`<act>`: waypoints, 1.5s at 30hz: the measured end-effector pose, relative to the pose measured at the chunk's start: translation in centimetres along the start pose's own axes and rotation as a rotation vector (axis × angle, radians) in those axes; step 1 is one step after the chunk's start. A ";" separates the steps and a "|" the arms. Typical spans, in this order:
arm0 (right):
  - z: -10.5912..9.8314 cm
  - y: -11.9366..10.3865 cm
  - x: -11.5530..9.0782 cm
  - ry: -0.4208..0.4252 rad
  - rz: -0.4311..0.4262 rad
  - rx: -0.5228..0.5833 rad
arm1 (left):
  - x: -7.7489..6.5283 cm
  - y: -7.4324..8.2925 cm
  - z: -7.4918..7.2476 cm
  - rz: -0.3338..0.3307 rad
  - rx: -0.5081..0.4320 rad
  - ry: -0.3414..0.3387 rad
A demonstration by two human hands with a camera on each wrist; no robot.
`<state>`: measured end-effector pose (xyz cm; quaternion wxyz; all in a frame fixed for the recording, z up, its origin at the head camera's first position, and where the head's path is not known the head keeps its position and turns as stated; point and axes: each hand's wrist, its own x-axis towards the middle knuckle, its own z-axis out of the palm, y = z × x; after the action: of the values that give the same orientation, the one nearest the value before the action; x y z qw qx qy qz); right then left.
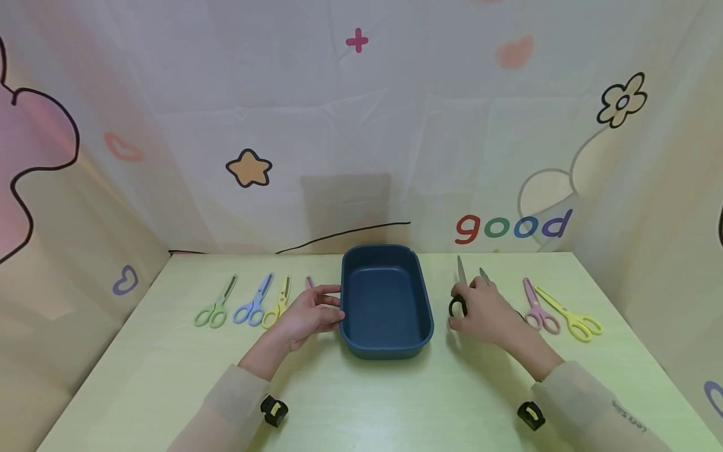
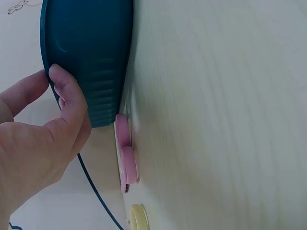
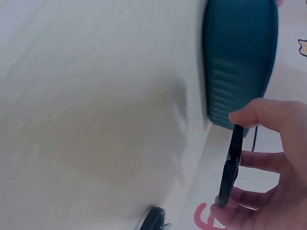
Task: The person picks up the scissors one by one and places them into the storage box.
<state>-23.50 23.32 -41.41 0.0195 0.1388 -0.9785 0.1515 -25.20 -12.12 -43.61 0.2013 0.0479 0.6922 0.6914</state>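
A dark blue bin (image 1: 386, 307) stands in the middle of the table. My left hand (image 1: 310, 317) touches its left side near the rim with thumb and fingers; none of them shows inside it. To the bin's right, my right hand (image 1: 480, 307) pinches black-handled scissors (image 3: 230, 165) by the handle, blade pointing away from me and raised off the table. Beneath that hand lies a second black-handled pair (image 3: 152, 219), mostly hidden, its blade (image 1: 484, 274) showing beyond the knuckles. Pink scissors (image 2: 125, 153) lie close to the bin's left side, partly behind my left hand in the head view.
On the left lie green scissors (image 1: 216, 307), blue scissors (image 1: 254, 304) and yellow scissors (image 1: 278, 304). At the right are more pink scissors (image 1: 541, 311) and another yellow pair (image 1: 570, 314). A printed curtain (image 1: 271, 81) hangs along the table's back edge.
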 end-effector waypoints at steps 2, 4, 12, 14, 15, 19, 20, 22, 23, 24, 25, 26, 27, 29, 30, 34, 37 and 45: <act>-0.5 -0.3 0.0 0.013 -0.003 0.000 | 0.0 0.1 0.0 0.001 0.000 -0.004; -1.0 -0.6 0.0 0.026 -0.005 -0.001 | 0.0 0.2 0.0 -0.001 0.002 -0.005; -2.3 -2.3 0.1 0.066 -0.030 0.017 | -0.3 0.4 0.1 -0.018 0.007 0.024; -2.4 -2.8 0.2 0.071 -0.045 0.022 | -0.3 0.5 0.1 -0.017 0.008 0.026; -2.4 -3.0 0.3 0.074 -0.056 0.021 | -0.3 0.4 0.0 -0.015 0.010 0.024; -2.3 -4.3 0.4 0.074 -0.099 0.001 | -0.3 0.3 0.0 -0.015 0.015 0.019; -2.2 -4.6 0.5 0.069 -0.107 0.000 | -0.3 0.3 -0.1 -0.019 0.015 0.019; -2.2 -5.3 0.5 0.051 -0.116 0.005 | -0.3 0.2 -0.1 -0.024 0.013 0.023; -2.1 -5.7 0.6 0.041 -0.119 0.011 | -0.3 0.1 0.0 -0.023 0.014 0.024; -2.0 -6.0 0.6 0.029 -0.122 0.021 | -0.3 0.1 0.0 -0.024 0.014 0.027; -1.9 -6.2 0.7 0.022 -0.127 0.024 | -0.3 0.1 0.0 -0.022 0.013 0.028; -1.8 -6.5 0.8 0.016 -0.132 0.023 | -0.3 0.1 0.0 -0.022 0.012 0.031; -1.8 -6.8 0.9 0.011 -0.137 0.020 | -0.3 0.1 0.0 -0.021 0.012 0.032; -1.5 -7.3 1.0 0.002 -0.149 0.016 | -0.3 0.2 0.1 -0.019 0.013 0.036; -1.4 -7.5 1.1 -0.002 -0.154 0.012 | -0.3 0.2 0.1 -0.020 0.013 0.037; -0.9 -8.5 1.3 -0.020 -0.168 0.004 | -0.3 0.3 0.1 -0.024 0.017 0.032; -0.4 -9.3 1.5 -0.029 -0.182 -0.006 | -0.4 0.4 0.1 -0.028 0.018 0.030; 0.7 -10.6 2.3 -0.052 -0.209 -0.041 | -0.4 0.5 0.1 -0.017 0.020 0.014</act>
<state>-22.73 12.85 -38.80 0.0124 0.2436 -0.9617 0.1249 -24.89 -12.16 -43.07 0.2019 0.0392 0.7007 0.6831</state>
